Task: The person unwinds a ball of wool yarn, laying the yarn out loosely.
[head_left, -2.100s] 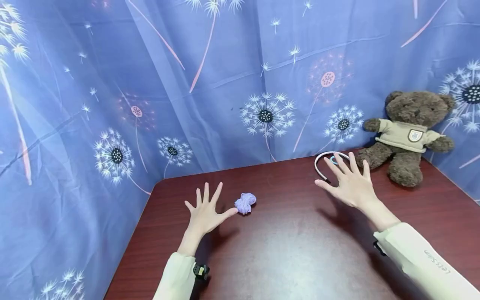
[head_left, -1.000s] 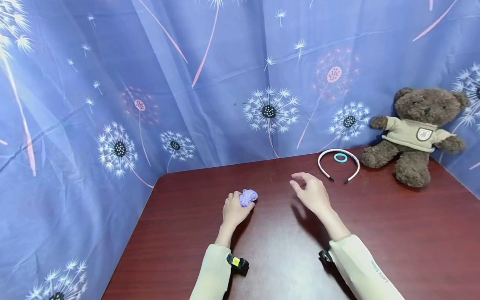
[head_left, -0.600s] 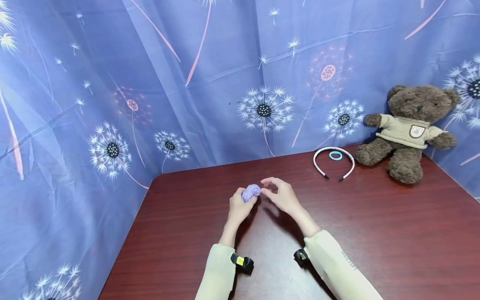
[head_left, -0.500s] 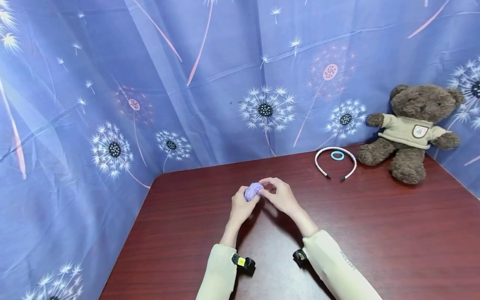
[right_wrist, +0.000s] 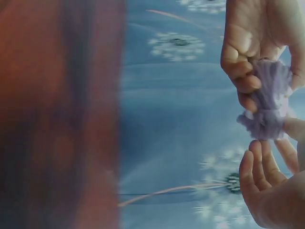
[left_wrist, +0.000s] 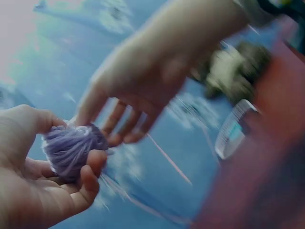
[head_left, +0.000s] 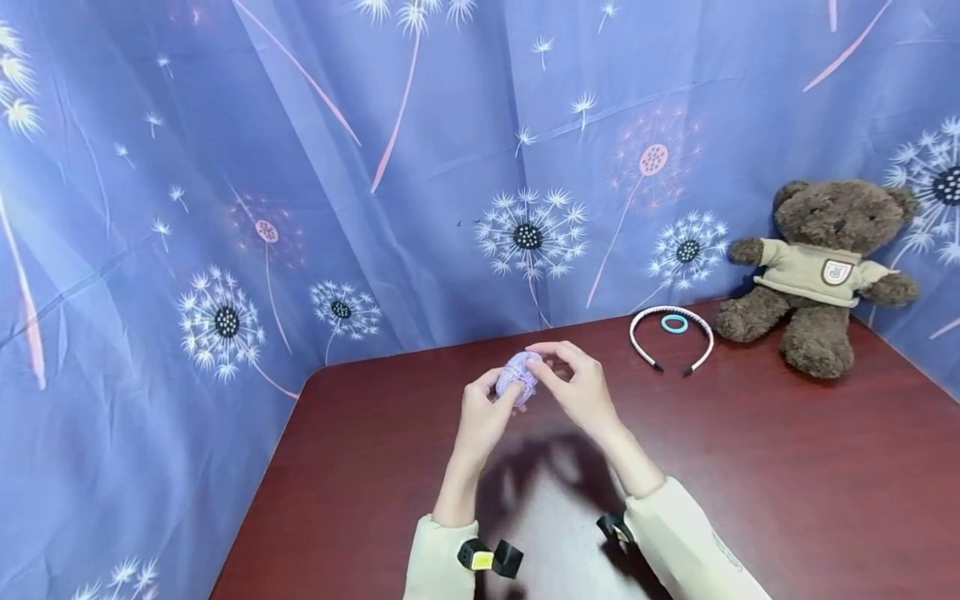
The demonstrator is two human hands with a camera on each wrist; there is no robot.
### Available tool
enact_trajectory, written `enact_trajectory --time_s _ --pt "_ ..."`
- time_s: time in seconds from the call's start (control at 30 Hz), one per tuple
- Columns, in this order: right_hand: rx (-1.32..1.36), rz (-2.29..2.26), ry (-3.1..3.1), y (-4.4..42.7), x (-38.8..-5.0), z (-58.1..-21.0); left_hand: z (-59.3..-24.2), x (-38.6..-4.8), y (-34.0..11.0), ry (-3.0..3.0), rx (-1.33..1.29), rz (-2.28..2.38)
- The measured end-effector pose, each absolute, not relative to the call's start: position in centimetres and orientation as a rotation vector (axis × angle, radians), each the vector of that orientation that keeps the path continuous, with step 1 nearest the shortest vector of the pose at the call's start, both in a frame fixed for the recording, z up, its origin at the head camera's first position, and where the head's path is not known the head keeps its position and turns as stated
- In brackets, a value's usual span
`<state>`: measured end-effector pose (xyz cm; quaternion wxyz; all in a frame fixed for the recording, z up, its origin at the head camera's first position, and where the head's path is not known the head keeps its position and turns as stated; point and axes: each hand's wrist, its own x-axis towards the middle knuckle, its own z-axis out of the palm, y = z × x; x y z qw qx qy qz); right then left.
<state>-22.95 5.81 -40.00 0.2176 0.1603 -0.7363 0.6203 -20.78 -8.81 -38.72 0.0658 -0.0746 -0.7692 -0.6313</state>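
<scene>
A small skein of lilac yarn [head_left: 516, 377], banded round its middle, is held up above the table in the head view. My left hand [head_left: 480, 419] grips its near left side, thumb across the front; in the left wrist view the curled fingers wrap the yarn [left_wrist: 71, 150]. From the other side, my right hand [head_left: 587, 396] pinches the top right end between thumb and fingers. The right wrist view shows the yarn [right_wrist: 270, 93] between both hands, its strands fanning out at the ends. Part of the skein is covered by fingers.
At the back right of the dark red table [head_left: 750, 467] lie a white headband [head_left: 637, 333] and a turquoise ring [head_left: 674, 323]. A brown teddy bear [head_left: 810, 267] in a beige top sits beside them. A blue dandelion-patterned curtain [head_left: 420, 250] hangs behind the table.
Both hands came inward from spread positions. The left hand took hold of the yarn, then the right hand joined it. The skein is now lifted off the table and turned.
</scene>
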Motion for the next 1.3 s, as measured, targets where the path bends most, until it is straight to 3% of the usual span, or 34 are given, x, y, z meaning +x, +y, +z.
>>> enact_trajectory --time_s 0.37,0.73,1.3 --pt "0.557 1.618 -1.771 7.2 -20.1 -35.5 -34.7 -19.0 -6.3 -1.872 -0.291 -2.538" --pt "0.722 1.509 -1.714 6.3 -19.2 -35.4 -33.6 -18.5 -7.6 -1.405 -0.384 -3.029" --pt "0.799 1.340 -1.792 6.7 -18.6 -34.6 -34.1 -17.9 -6.4 -1.452 -0.269 -3.054"
